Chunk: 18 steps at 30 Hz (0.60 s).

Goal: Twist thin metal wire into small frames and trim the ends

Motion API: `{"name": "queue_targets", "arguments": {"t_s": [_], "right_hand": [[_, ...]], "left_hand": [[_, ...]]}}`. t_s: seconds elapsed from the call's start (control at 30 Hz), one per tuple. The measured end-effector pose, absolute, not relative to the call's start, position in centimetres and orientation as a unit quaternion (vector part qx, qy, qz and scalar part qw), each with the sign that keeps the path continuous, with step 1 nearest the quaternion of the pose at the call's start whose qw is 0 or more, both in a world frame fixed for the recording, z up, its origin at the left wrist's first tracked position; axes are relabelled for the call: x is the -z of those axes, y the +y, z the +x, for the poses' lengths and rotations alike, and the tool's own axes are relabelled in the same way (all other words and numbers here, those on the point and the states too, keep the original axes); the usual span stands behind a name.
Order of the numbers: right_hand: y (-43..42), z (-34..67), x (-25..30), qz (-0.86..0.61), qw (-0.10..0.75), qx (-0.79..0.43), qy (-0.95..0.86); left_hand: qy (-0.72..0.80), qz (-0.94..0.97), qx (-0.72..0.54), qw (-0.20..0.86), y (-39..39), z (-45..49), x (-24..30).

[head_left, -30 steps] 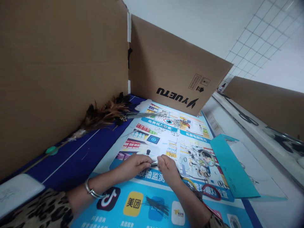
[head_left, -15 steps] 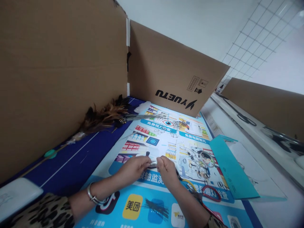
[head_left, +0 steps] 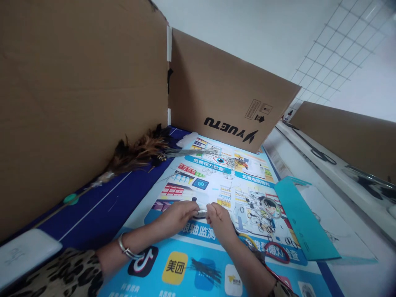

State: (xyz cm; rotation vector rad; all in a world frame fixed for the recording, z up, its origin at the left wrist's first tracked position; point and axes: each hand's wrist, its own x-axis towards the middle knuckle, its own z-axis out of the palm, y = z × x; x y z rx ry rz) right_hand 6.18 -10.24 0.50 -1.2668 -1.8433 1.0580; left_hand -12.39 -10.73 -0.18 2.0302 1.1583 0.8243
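My left hand and my right hand meet fingertip to fingertip over a printed poster on the table. Both pinch a small silvery metal piece between them; its exact shape is too small to make out. A silver bangle sits on my left wrist, above a leopard-print sleeve. A heap of small wire and metal parts lies on the poster just right of my right hand. A bundle of dark thin strands lies on the poster in front of my forearms.
Cardboard walls stand left and behind, one marked YUETU. A feather duster lies along the left wall beside long silvery wires. A teal folder lies at right, red loops by my right arm, a white pad at lower left.
Both hands stay pinched on the small metal piece with only slight shifts; the view has tilted a little.
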Motion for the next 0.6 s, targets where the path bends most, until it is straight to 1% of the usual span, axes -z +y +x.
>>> {"name": "queue_targets", "arguments": {"t_s": [0.1, 0.33, 0.43, 0.5, 0.6], "right_hand": [[-10.1, 6.2, -0.5, -0.471, 0.337, -0.456, -0.675], [-9.9, 5.9, -0.7, -0.488, 0.334, -0.499, -0.634], [-9.8, 6.0, -0.7, -0.504, 0.345, -0.525, -0.592], [-9.7, 6.0, -0.7, -0.500, 0.345, -0.536, -0.586], [-9.6, 6.0, -0.5, -0.493, 0.334, -0.536, -0.599]], "left_hand": [[0.434, 0.781, -0.314, 0.323, -10.7, -12.5, 0.0], [0.443, 0.793, -0.300, 0.291, -10.3, -13.6, 0.5], [0.477, 0.780, -0.297, 0.274, -9.7, -14.4, 0.7], [0.507, 0.772, -0.291, 0.251, -9.3, -14.8, 0.8], [0.533, 0.785, -0.264, 0.171, -8.6, -15.1, 0.7]]}}
